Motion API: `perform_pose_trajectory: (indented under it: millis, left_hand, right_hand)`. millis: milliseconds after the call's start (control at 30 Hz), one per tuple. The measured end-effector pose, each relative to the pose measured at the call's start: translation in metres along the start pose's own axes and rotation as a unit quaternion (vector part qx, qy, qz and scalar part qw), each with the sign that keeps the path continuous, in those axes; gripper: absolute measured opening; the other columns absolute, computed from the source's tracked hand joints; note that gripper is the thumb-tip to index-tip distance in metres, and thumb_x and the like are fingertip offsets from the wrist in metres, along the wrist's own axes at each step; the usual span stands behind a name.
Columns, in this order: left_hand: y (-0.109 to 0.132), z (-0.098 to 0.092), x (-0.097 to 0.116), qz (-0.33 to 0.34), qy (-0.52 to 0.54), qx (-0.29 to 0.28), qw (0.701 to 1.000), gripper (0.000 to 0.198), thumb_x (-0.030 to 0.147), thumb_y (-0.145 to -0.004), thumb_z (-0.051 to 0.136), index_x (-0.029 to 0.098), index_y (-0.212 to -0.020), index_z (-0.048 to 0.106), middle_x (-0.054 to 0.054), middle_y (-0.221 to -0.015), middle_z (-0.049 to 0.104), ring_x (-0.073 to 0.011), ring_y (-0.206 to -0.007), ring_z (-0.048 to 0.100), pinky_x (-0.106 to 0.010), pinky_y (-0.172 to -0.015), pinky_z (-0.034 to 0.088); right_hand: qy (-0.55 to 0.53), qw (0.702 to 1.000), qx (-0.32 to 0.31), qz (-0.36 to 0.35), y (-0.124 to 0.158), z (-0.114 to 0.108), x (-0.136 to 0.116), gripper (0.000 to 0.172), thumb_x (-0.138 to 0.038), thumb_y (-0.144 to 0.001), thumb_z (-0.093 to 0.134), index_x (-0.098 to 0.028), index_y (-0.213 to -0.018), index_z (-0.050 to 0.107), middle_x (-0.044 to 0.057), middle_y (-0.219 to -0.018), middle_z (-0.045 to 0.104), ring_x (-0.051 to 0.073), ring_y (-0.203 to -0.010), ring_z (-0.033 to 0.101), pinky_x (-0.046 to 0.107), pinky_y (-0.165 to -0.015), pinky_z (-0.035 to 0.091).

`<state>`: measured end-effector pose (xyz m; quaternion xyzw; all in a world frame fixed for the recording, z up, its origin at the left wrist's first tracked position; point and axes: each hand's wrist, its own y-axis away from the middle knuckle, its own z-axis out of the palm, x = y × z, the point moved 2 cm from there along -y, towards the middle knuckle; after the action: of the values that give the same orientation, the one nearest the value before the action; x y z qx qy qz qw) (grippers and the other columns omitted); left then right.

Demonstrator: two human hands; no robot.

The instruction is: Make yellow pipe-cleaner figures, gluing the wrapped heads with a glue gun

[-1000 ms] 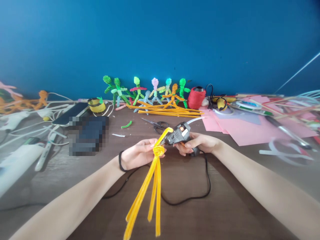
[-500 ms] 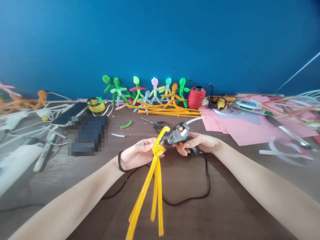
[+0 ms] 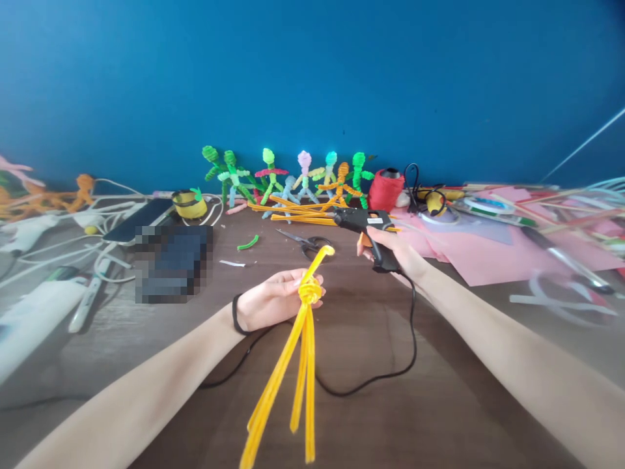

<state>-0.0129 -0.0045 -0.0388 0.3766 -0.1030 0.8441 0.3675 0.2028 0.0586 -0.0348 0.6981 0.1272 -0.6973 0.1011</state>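
My left hand (image 3: 278,296), a black band at its wrist, pinches a bundle of yellow pipe cleaners (image 3: 306,332) at a coiled knot. One end curls upward from the knot, and several long strands hang down toward me. Farther right, my right hand (image 3: 390,251) is wrapped round the handle of a black hot glue gun (image 3: 365,220) with an orange trigger. Its nozzle points left, apart from the bundle and in front of loose orange-yellow pipe cleaners (image 3: 297,212). Black-handled scissors (image 3: 312,246) lie on the table between my hands, just beyond the bundle.
Several pipe-cleaner figures (image 3: 268,172) stand along the blue wall beside a red spool (image 3: 385,192). Pink paper sheets (image 3: 483,257) and sticks lie at right. Phones, white cables and a marker (image 3: 90,301) are at left. The glue gun's black cord (image 3: 371,381) loops across the table.
My right hand has drawn the glue gun away from the yellow knot, up and to the right. My left hand holds the bundle in nearly the same place.
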Motion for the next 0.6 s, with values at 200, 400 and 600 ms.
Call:
perform_pose_trajectory:
  millis: [200,400,600]
  left_hand:
    - [0.000,0.001,0.000,-0.003,0.001,0.008,1.000,0.021,0.016,-0.065,0.067,0.011,-0.085,0.062,-0.004,-0.089,0.058,-0.0149,-0.084,0.056,-0.031,-0.082,0.042]
    - [0.000,0.001,0.000,-0.005,0.003,0.015,1.000,0.022,0.015,-0.063,0.068,0.012,-0.084,0.063,-0.004,-0.086,0.057,-0.0143,-0.081,0.055,-0.031,-0.082,0.042]
    - [-0.002,0.005,0.000,-0.004,-0.028,0.024,0.999,0.019,0.020,-0.061,0.071,0.010,-0.074,0.061,-0.004,-0.080,0.054,-0.0127,-0.072,0.052,-0.029,-0.076,0.040]
  right_hand:
    - [0.335,0.938,0.066,0.053,0.000,-0.005,0.002,0.054,-0.062,-0.078,0.036,-0.015,-0.061,0.058,0.006,-0.060,0.057,0.017,-0.059,0.050,0.028,-0.057,0.033]
    - [0.515,0.841,0.118,0.116,0.002,-0.011,-0.002,0.057,-0.063,-0.078,0.033,-0.017,-0.049,0.052,0.011,-0.058,0.053,0.021,-0.058,0.049,0.031,-0.055,0.027]
    - [0.463,0.874,0.145,0.015,0.007,0.000,-0.022,0.049,-0.048,-0.082,0.040,-0.018,-0.044,0.047,0.003,-0.048,0.042,0.015,-0.050,0.042,0.028,-0.053,0.023]
